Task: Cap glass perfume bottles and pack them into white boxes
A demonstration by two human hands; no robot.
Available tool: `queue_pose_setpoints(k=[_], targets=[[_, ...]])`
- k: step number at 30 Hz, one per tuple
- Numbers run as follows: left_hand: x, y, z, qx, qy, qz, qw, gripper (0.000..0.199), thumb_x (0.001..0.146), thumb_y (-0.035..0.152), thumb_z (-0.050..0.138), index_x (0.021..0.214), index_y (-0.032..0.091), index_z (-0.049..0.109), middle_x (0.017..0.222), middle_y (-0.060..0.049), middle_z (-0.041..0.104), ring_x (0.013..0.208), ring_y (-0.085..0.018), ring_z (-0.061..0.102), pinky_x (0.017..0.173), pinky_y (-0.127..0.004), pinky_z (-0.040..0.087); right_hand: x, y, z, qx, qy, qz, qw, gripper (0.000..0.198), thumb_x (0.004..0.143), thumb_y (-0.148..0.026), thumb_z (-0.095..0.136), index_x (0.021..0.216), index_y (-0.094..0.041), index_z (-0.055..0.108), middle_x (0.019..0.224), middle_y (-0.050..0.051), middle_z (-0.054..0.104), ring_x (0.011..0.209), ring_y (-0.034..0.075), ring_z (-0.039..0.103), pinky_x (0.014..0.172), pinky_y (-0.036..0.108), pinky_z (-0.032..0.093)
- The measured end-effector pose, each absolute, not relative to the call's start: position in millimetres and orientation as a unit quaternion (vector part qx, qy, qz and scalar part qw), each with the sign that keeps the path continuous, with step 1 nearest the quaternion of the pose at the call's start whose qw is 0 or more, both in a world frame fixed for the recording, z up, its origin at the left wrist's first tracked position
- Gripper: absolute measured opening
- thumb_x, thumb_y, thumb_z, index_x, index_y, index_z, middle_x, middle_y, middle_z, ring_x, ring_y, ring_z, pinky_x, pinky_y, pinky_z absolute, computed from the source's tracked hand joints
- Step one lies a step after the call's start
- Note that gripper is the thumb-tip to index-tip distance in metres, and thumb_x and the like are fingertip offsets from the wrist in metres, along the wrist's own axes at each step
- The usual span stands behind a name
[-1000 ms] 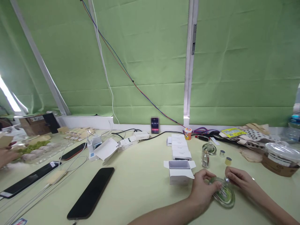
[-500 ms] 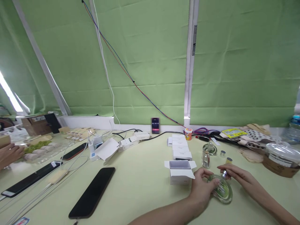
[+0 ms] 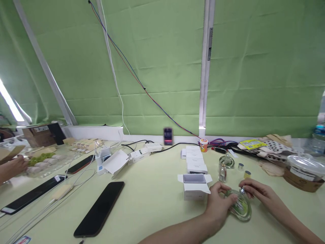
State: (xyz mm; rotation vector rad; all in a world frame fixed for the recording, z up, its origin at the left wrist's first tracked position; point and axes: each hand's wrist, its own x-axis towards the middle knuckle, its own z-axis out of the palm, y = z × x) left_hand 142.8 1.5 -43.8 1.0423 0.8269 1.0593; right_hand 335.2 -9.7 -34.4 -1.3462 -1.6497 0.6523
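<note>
The right hand (image 3: 259,194) now pinches the silver top (image 3: 242,190) and hides more of it than before, while the left hand (image 3: 218,204) grasps the green glass bottle (image 3: 242,207) at four o'clock, so work seems centred there (seated or loose, I cannot tell).

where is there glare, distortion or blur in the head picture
Head view: the bright gap at far left is blown out; the plastic lid shows glare; the left frame bar leans steeply, perhaps lens distortion; the upright phone looks pixelated; print on the green bottle is too soft to read.
</note>
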Motion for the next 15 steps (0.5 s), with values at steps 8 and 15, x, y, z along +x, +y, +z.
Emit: queue_pose_setpoints(k=[8, 15], targets=[[143.8, 0.1, -41.8, 0.45, 0.366, 0.462, 0.671, 0.05, 0.047, 0.041, 0.087, 0.082, 0.015, 0.062, 0.087, -0.004, 0.058, 0.073, -0.016, 0.054, 0.061, -0.025, 0.044, 332.8, -9.9, -32.5, -0.551, -0.667, 0.271, 0.423, 0.036, 0.082, -0.055, 0.054, 0.077, -0.022, 0.068, 0.067, 0.001, 0.061, 0.06, 0.017, 0.052, 0.055, 0.024, 0.045], [143.1, 0.9, -41.6, 0.44, 0.364, 0.475, 0.67, 0.048, 0.045, 0.037, 0.088, 0.079, 0.017, 0.062, 0.08, -0.002, 0.059, 0.075, -0.017, 0.055, 0.069, -0.027, 0.046, 327.7, -11.7, -30.8, -0.568, -0.655, 0.237, 0.438, 0.043, 0.081, -0.06, 0.051, 0.085, -0.023, 0.072, 0.066, 0.003, 0.065, 0.059, 0.02, 0.057, 0.055, 0.027, 0.049]])
